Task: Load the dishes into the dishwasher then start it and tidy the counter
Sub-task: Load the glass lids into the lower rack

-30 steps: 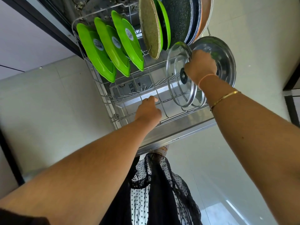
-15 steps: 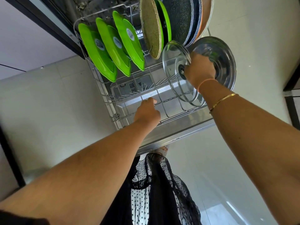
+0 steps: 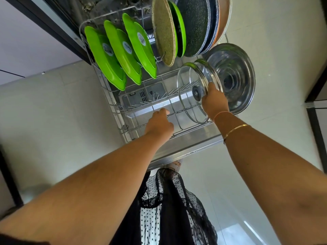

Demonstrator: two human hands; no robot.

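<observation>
Seat the glass lid [image 3: 188,85] upright between tines of the lower rack [image 3: 111,103], just beside the steel lid [image 3: 237,75]; release only once it stands unaided. Your right hand [image 3: 215,101] curls round the lid at its knob. Your left hand [image 3: 159,123], fingers curled, grips a rack wire near the front, which should steady the rack.

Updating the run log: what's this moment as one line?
phase: loading dishes | right hand: holds clear glass pot lid on edge in wire dishwasher rack | left hand: grips a rack wire
</observation>
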